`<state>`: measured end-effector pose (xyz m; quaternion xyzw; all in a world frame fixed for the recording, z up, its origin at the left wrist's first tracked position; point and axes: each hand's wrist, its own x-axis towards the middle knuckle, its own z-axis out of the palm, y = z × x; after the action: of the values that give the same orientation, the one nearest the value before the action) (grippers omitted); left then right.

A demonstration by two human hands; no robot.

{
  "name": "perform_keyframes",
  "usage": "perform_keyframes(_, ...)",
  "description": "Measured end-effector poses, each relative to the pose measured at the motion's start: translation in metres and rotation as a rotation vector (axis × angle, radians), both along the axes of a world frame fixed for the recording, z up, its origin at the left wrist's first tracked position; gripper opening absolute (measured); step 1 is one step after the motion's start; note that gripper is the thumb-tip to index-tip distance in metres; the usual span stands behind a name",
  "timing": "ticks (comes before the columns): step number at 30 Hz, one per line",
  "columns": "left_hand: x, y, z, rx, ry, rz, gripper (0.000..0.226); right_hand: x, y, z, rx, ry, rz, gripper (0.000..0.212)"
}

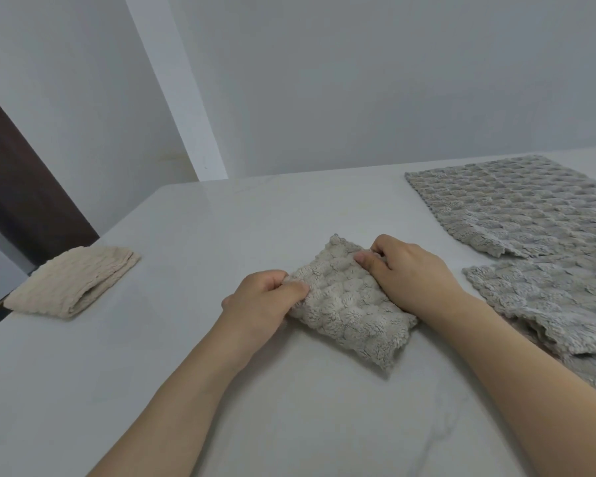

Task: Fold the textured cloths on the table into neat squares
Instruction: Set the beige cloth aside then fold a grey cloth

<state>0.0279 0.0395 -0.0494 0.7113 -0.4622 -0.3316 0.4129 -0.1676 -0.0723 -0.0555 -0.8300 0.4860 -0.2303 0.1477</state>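
Observation:
A small beige bubble-textured cloth (348,304) lies folded into a thick rectangle in the middle of the white table (221,228). My left hand (258,302) pinches its left edge between thumb and curled fingers. My right hand (413,270) grips its far right edge, thumb on top and fingers curled over the cloth. A folded cream cloth (71,282) rests at the table's left edge. Two grey textured cloths lie unfolded on the right: a flat one (516,204) at the back and a rumpled one (558,304) nearer me.
A white wall rises directly behind the table. A dark brown panel (21,187) stands beyond the table's left corner. The rumpled grey cloth runs under my right forearm toward the frame's right edge.

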Motion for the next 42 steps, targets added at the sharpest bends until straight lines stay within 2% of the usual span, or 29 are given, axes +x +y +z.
perform_keyframes(2,-0.001,-0.002,0.001,0.017,-0.087,0.076,0.049,0.001,0.0,0.0,0.006,-0.014,-0.013,0.038)
perform_keyframes(3,-0.004,-0.002,0.002,0.049,-0.231,0.137,0.05,0.001,0.0,0.0,0.007,-0.017,-0.02,0.038)
perform_keyframes(5,-0.01,-0.002,0.002,0.094,-0.649,0.231,0.051,0.002,0.001,0.0,0.009,-0.021,-0.039,0.039)
perform_keyframes(7,-0.012,0.002,0.002,-0.053,-0.877,0.289,0.032,0.005,0.002,0.001,0.002,-0.027,-0.058,0.04)
perform_keyframes(8,-0.013,0.005,0.001,-0.185,-0.892,0.288,0.023,0.005,0.003,0.001,-0.001,-0.027,-0.068,0.039)
perform_keyframes(10,-0.022,0.011,0.001,-0.427,-0.787,0.126,0.022,0.007,0.003,0.001,-0.007,-0.027,-0.082,0.037)
perform_keyframes(12,-0.045,0.022,0.005,-0.492,-0.76,-0.099,0.021,0.007,0.003,0.001,-0.02,-0.016,-0.089,0.037)
perform_keyframes(14,-0.067,0.029,0.003,-0.424,-0.872,-0.191,0.035,0.008,0.004,0.0,-0.035,-0.007,-0.093,0.038)
perform_keyframes(16,-0.074,0.028,-0.003,-0.382,-0.966,-0.157,0.04,0.008,0.004,0.001,-0.038,-0.009,-0.092,0.037)
perform_keyframes(21,-0.077,0.023,-0.002,-0.419,-1.011,-0.138,0.027,0.008,0.005,0.001,-0.024,-0.006,-0.095,0.032)
perform_keyframes(25,-0.079,0.021,-0.008,-0.326,-1.096,-0.154,0.024,0.01,0.004,0.003,-0.029,0.021,-0.121,0.032)
perform_keyframes(37,-0.065,0.022,0.002,-0.007,-0.974,-0.338,0.027,0.011,0.004,0.001,-0.033,0.037,-0.157,0.031)
perform_keyframes(42,-0.052,0.022,0.006,0.019,-0.726,-0.397,0.023,0.011,0.004,0.001,-0.031,0.039,-0.156,0.031)
